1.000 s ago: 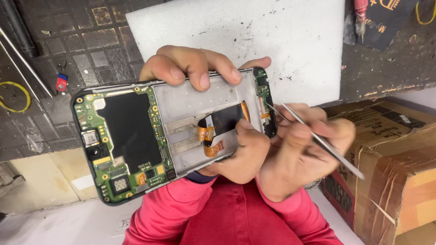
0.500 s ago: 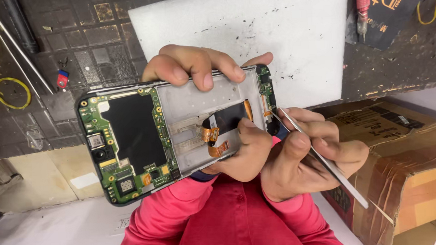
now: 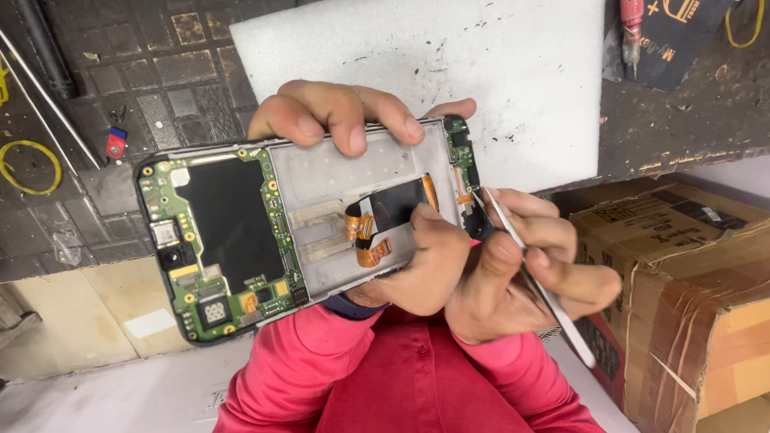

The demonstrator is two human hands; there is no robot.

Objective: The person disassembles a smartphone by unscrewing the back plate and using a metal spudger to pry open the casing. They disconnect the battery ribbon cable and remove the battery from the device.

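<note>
1. At the far left edge I see yellow wire loops [image 3: 28, 167] lying on the dark tiled bench [image 3: 136, 71], with two thin metal rods [image 3: 37, 84] slanting across the tiles beside them.
2. A small red and blue clip [image 3: 116, 143] lies on the bench just above the phone's top left corner.
3. The phone [image 3: 307, 224] is held up in the middle of the view, back cover off, long side running left to right. Its left part shows a green circuit board [image 3: 200, 294] around a black shield; the middle is a bare grey frame.
4. My left hand [image 3: 375, 191] is clamped on the phone: fingers curl over the upper edge, and the thumb presses onto the frame from below, just beside the orange flex cables [image 3: 364, 235].
5. Behind the phone, a white foam sheet [image 3: 499, 64] rests on the bench, speckled with dark marks.
6. My right hand [image 3: 526, 271] is closed around metal tweezers [image 3: 535, 279], pinched between thumb and fingers. The tweezer tip touches the phone's right end, at the small green board there.
7. Red sleeves [image 3: 410, 389] fill the lower centre, below both hands.
8. At the upper right, a red-handled tool [image 3: 632, 15] lies beside a black card [image 3: 688, 13].
9. A taped cardboard box [image 3: 708, 289] sits at the right, near the right hand.
</note>
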